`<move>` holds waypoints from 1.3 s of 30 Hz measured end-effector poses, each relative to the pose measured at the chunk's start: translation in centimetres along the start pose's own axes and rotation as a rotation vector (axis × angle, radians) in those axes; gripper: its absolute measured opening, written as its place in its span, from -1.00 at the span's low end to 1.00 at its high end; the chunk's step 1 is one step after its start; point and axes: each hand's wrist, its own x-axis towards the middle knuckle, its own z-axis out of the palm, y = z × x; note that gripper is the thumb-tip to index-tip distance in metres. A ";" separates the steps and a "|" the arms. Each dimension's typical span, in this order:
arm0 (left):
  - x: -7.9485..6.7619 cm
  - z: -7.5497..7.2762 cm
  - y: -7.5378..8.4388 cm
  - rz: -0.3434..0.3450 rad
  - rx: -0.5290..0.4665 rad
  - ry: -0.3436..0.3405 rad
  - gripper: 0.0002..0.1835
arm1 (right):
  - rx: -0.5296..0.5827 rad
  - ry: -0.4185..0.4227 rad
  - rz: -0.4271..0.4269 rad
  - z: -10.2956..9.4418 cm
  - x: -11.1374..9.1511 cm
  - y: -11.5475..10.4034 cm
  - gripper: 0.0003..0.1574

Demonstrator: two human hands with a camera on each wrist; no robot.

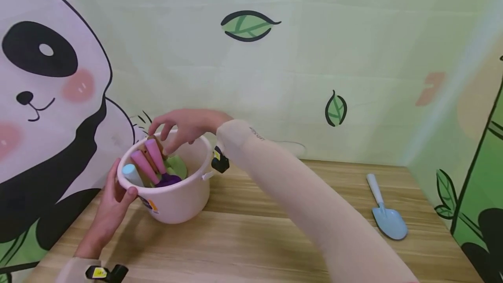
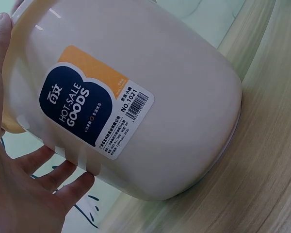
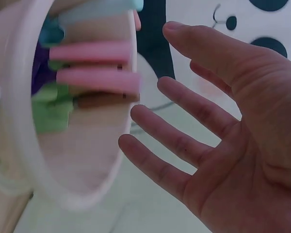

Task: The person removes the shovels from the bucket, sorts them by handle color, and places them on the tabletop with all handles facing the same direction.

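A pale pink bucket (image 1: 178, 206) stands on the wooden table, holding several small hand tools. Inside it I see two pink handles (image 1: 143, 166) with a purple blade (image 1: 170, 181), a light blue handle (image 1: 131, 174), a green tool head (image 1: 177, 167) and a brown handle (image 3: 104, 100). My left hand (image 1: 110, 208) grips the bucket at its left side, thumb by the rim and fingers along the outer wall. Over the bucket's mouth is my right hand (image 1: 186, 125). The right wrist view shows its fingers spread, apart from the handles, with nothing in them.
A light blue trowel (image 1: 389, 222) lies on the table (image 1: 251, 248) at the right. Behind is a cloth backdrop (image 1: 298, 56) with a panda and leaves. A printed label (image 2: 92, 107) is stuck on the bucket's side.
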 end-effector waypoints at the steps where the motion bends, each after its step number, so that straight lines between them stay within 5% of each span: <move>1: 0.0 0.0 0.0 0.001 0.002 -0.003 -0.16 | 0.004 -0.004 -0.004 0.2 0.3 -0.3 -0.25; 8: 0.1 -0.1 0.3 -0.011 0.009 -0.016 -0.16 | 0.109 -0.050 -0.055 2.4 1.8 -2.4 -0.18; 22: 0.1 0.0 0.2 -0.032 -0.009 -0.016 -0.17 | 0.191 -0.132 -0.049 4.6 3.7 -3.7 -0.41; 29: -0.2 0.0 0.4 -0.073 0.091 -0.013 -0.18 | 0.170 -0.189 0.020 5.2 4.3 -3.9 -0.47; 39: 0.0 0.0 0.4 -0.037 0.066 -0.017 -0.19 | 0.005 -0.208 0.067 5.7 6.0 -4.5 -0.57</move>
